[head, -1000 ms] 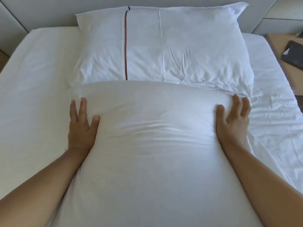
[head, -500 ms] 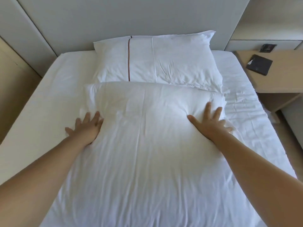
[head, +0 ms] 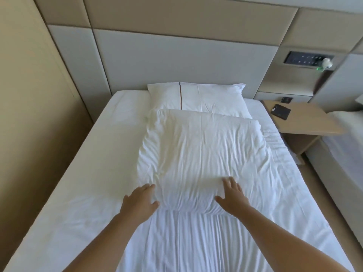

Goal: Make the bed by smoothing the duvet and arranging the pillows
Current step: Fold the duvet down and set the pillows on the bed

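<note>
**Head view**

1. Bearing surfaces and contents. The bed (head: 92, 165) fills the centre and lower part of the frame and is covered with a white sheet. Two items are borne on it: the pillow (head: 204, 101), laid flat against the headboard (head: 184, 59) in the upper centre, and the duvet (head: 200, 152), bunched in a thick mass in the centre of the frame, with its far edge touching the near edge of the pillow. A bedside table (head: 314, 124) is located at centre right, just beside the bed. A dark flat item (head: 280, 112) is laid on it.

2. Materials and shapes. The pillow is rectangular, in white cloth, and is marked with one thin dark stripe near its left end. The duvet is white, puffy and heavily creased. From its near edge a flatter stretch of white fabric, set in long narrow pleats, is run to the bottom of the frame. The headboard is built of padded grey and beige panels. The table top is of pale wood tone.

3. Hand pose. The left hand (head: 140, 201) is held palm down with fingers straight, and is pressed against the near left corner of the duvet. The right hand (head: 231, 195) is laid flat on top of the duvet near its near edge, with fingers spread. Nothing is gripped by either hand. Both forearms are extended from the bottom of the frame.
</note>
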Motion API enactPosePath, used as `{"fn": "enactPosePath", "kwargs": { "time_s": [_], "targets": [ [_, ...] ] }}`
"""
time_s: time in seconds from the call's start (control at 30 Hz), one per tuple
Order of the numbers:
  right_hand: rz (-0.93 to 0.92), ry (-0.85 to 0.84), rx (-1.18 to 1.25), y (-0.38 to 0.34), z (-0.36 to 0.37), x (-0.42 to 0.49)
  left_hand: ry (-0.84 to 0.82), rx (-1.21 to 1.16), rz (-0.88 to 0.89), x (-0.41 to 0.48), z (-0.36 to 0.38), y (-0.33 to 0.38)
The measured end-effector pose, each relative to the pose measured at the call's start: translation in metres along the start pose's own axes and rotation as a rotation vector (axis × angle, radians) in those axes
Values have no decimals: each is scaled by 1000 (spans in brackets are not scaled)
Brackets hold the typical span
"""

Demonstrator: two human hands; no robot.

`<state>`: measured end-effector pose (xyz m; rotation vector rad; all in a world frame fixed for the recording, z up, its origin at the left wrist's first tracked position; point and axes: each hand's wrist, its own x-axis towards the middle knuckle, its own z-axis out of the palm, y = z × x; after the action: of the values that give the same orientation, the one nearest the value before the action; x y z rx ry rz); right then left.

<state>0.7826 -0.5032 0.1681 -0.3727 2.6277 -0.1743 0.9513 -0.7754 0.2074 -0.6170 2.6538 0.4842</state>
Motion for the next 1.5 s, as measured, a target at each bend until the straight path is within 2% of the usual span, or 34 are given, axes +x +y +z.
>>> {"fn": "enactPosePath", "kwargs": {
  "time_s": [0.17,0.27,0.43,0.67,0.8,0.93,1.13,1.27,1.5],
  "targets": [
    [-74,-62,27,-51,26,-124,26,-80,129,-117,-22,-50],
    [-54,-32,21,-78,31,-182,39,-95,155,-159,-33,-74],
    [-35,31,-20,-98,34,-245,16,-47,243,-188,-45,-72],
    [39,111,160,-113,42,-299,-88,62,454,-194,-23,-30],
    [147,166,262,-83,55,-327,-159,124,571,-188,-5,22],
    [222,232,336,-47,69,-356,-152,147,676,-203,19,69],
    [258,283,371,40,80,-418,-172,181,693,-258,71,127],
    [145,266,292,107,99,-466,-50,138,615,-320,107,169],
    [-181,237,235,187,132,-546,95,31,323,-479,189,184]
  ]
}}
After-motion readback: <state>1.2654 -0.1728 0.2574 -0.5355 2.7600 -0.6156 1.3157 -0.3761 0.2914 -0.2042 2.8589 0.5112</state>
